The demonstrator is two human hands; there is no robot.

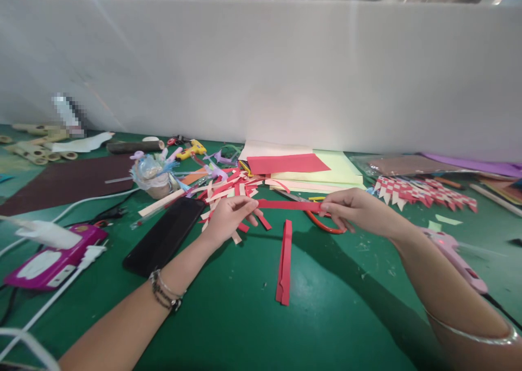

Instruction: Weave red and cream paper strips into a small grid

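Observation:
A red paper strip (287, 204) is stretched level between my two hands above the table. My left hand (230, 217) pinches its left end between thumb and forefinger; my right hand (359, 210) pinches the right end. Below it, more red paper strips (285, 265) lie upright in view on the green table, partly overlapping. Scissors with orange handles (326, 225) lie behind my right hand, partly covered by the strip and fingers. Beyond my left hand is a pile of red and cream paper strips (228, 189).
A black phone (165, 237) and a purple power strip (53, 259) lie at left. Paper sheets (338, 167) and a yellow glue gun (191, 149) are at the back. Woven red-and-white paper pieces (424, 192) and a pink glue gun (452, 254) lie at right. A pale partition (261, 72) rises behind.

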